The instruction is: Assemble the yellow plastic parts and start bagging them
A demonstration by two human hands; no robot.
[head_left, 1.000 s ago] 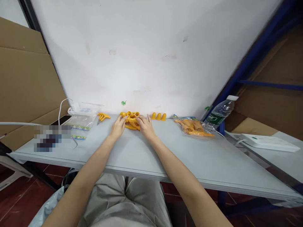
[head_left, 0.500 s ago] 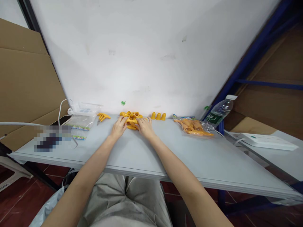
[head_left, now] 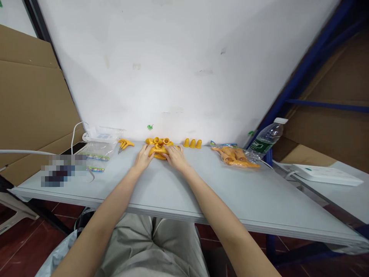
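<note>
Both of my hands are together at the back of the table, by a pile of yellow plastic parts (head_left: pixel 157 141), some with round hollow ends. Between them is a curved, ribbed yellow plastic piece (head_left: pixel 159 151). My left hand (head_left: pixel 143 157) has its fingers closed on the left end of that piece. At its right end, the fingers of my right hand (head_left: pixel 176 157) are closed too. More yellow parts lie beneath and behind, partly covered by the fingers. Three yellow cup-shaped pieces (head_left: pixel 193 143) stand in a row just right of my right hand.
Yellow handles with metal screw ends (head_left: pixel 126 144) lie to the left, beside clear plastic bags (head_left: pixel 98 149) and a white cable. On the right are a clear bag of orange parts (head_left: pixel 235 154), a water bottle (head_left: pixel 268 137) and a white power strip (head_left: pixel 325 174). A white wall (head_left: pixel 184 77) rises behind.
The ribbed yellow piece has turned and now lies straighter across, nearer to me, between both hands. My hands have barely shifted.
</note>
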